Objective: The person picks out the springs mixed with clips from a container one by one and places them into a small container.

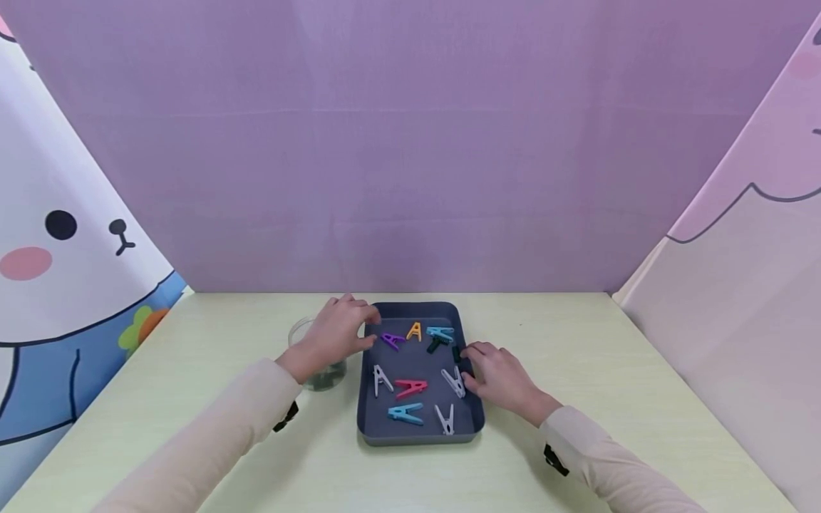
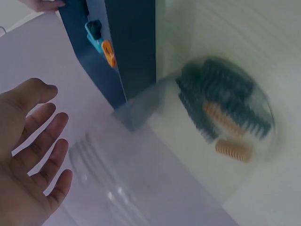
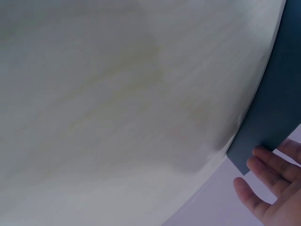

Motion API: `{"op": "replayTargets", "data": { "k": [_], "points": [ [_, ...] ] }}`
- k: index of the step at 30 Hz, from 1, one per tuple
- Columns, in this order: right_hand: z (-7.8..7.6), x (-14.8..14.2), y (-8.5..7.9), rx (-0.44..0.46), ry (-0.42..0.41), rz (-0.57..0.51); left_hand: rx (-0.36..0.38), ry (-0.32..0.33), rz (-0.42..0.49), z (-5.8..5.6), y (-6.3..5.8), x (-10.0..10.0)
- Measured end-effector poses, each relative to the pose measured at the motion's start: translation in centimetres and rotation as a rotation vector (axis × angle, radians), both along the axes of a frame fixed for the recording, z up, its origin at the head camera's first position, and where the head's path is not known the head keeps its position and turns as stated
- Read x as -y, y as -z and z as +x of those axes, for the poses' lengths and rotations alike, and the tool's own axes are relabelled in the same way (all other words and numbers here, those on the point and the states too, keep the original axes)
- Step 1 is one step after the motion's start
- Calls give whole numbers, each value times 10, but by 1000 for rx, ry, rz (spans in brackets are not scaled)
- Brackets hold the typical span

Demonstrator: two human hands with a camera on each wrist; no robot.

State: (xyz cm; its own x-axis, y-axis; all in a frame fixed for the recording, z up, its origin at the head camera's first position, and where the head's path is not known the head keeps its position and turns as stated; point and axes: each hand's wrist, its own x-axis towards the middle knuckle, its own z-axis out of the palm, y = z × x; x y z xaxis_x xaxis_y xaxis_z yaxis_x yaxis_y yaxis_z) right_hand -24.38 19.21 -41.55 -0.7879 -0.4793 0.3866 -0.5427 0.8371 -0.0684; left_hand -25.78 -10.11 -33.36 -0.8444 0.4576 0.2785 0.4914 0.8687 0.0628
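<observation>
My left hand [image 1: 336, 329] hovers over a clear jar [image 1: 296, 332] beside the tray's left edge, fingers loosely bent and nothing between them. Inside the jar lie several dark green comb-toothed clips [image 2: 225, 80] and tan ones [image 2: 233, 150]. The dark grey tray [image 1: 425, 439] holds clothes pegs: purple [image 1: 392, 340], orange [image 1: 414, 330], red [image 1: 410, 387], blue [image 1: 405, 413] and grey-white [image 1: 453, 382]. Dark green pieces [image 1: 436, 345] lie by another blue peg [image 1: 440, 333]. At the tray's right side, my right hand [image 1: 503, 377] has relaxed fingers [image 3: 269, 172] at the outer wall.
The tray and jar stand on a pale wood-grain table [image 1: 577, 335]. A purple cloth panel [image 1: 410, 157] rises behind it. Cartoon-printed panels flank the table at left [image 1: 70, 285] and right [image 1: 750, 285].
</observation>
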Motion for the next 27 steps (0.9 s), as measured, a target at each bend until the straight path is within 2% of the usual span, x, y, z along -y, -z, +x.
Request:
{"op": "replayTargets", "data": {
  "k": [8,13,19,27],
  "points": [
    [1,0,-1,-7,1,7,72,-4,-10,-4,13,-20],
    [1,1,-1,-3,1,10,90,9,-1,-7,21,-30],
    [2,0,-2,-4,0,10,93,30,-3,-12,29,-41],
    [2,0,-1,-2,3,7,55,53,-3,-20,40,-55]
  ]
}}
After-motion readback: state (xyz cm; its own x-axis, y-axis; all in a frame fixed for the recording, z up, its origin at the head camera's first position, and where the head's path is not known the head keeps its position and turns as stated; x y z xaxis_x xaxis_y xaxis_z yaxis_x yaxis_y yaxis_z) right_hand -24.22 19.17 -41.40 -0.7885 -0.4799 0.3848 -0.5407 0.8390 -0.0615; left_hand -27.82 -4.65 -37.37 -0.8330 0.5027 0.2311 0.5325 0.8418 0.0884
